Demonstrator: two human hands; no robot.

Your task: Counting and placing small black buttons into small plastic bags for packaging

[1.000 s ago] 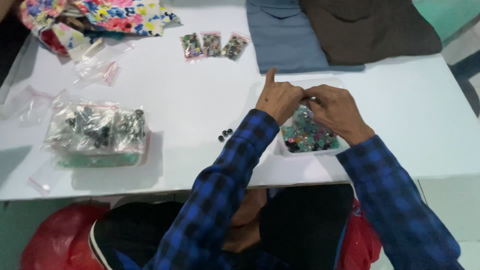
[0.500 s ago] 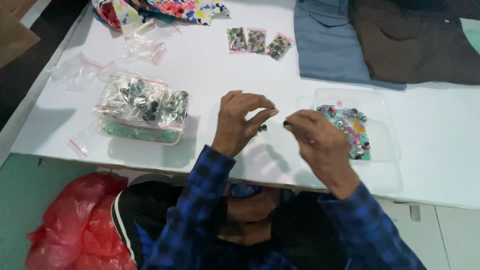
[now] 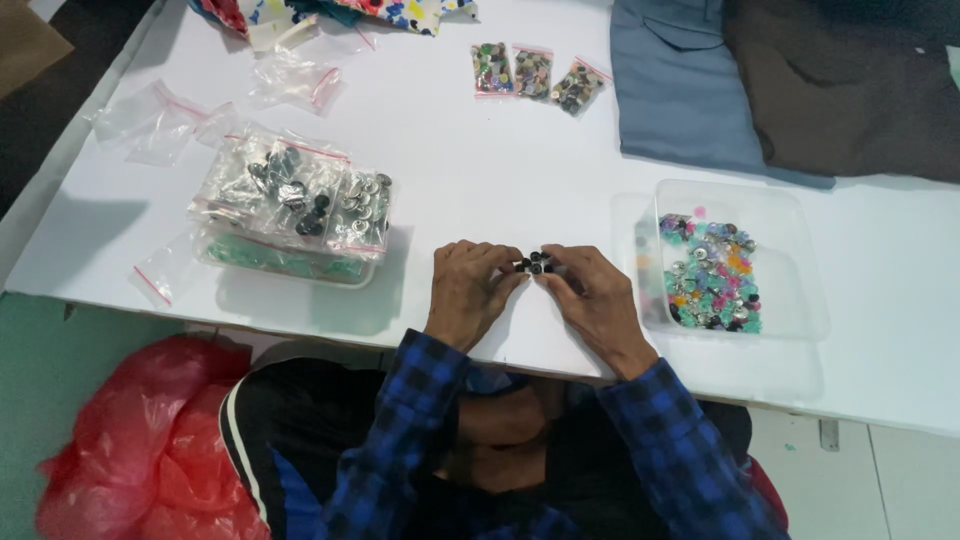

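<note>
Left of frame: clear box (image 3: pixel 290 262) heaped with bagged buttons
Left hand (image 3: pixel 468 292): fingertips pinched narrow on small dark buttons (image 3: pixel 535 264)
Right hand (image 3: pixel 595 298): pinched on the same cluster, centre of frame, just above the table (image 3: pixel 480 160)
Right of frame: clear tray (image 3: pixel 790 300) of mixed buttons
Risk: the pinch looks shallow; a slip could send buttons rolling over the near table edge
</note>
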